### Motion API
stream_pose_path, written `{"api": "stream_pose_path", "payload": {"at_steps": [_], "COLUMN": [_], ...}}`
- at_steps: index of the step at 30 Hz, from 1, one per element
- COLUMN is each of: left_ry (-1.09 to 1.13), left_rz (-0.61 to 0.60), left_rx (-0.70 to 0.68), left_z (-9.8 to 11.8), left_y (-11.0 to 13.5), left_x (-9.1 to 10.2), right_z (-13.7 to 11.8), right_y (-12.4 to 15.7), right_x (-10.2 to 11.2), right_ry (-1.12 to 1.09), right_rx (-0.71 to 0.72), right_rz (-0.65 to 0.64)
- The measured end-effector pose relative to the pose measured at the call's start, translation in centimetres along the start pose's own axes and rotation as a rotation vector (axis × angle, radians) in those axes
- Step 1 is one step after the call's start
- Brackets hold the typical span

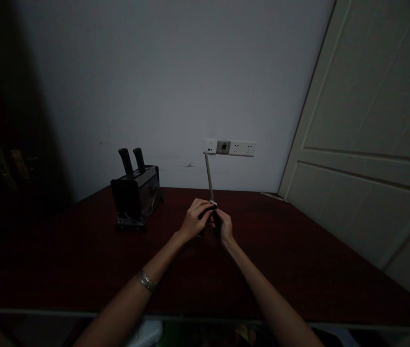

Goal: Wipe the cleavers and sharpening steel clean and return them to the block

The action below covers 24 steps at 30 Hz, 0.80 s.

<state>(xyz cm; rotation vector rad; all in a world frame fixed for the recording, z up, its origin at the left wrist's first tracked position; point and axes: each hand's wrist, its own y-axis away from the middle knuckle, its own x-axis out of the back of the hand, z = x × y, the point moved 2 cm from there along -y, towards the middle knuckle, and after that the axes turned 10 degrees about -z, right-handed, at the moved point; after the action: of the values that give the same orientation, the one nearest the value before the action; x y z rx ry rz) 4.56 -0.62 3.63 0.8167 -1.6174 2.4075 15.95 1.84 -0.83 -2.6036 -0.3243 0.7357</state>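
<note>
Both of my hands meet over the middle of the table. My right hand (225, 224) is closed around the black handle (217, 225) of a tool with a long, narrow grey shaft (209, 176) that points up and away; whether it is a blade seen edge-on or a rod, I cannot tell. Fingers bent, my left hand (193, 217) pinches a dark curved piece (206, 211) at the base of the shaft. Whether that piece belongs to the same tool is unclear in the dim light.
A dark block (136, 193) holding two black-handled knives (132, 161) stands to the left on the dark red table (284, 260). Behind it rises a pale wall with sockets (241, 148). A white panelled door (363, 159) borders the right side. The table's front edge runs beneath my forearms.
</note>
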Motion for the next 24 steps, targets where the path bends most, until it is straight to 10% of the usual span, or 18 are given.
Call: {"api": "stream_pose_path", "payload": {"at_steps": [24], "left_ry": [0.021], "left_rz": [0.0], "left_rx": [-0.035], "left_z": [0.5], "left_y": [-0.6], "left_x": [0.7], "right_z": [-0.3], "right_y": [0.4], "right_x": [-0.8], "right_ry": [-0.03], "right_rx": [-0.038], "right_rz": [-0.011]}}
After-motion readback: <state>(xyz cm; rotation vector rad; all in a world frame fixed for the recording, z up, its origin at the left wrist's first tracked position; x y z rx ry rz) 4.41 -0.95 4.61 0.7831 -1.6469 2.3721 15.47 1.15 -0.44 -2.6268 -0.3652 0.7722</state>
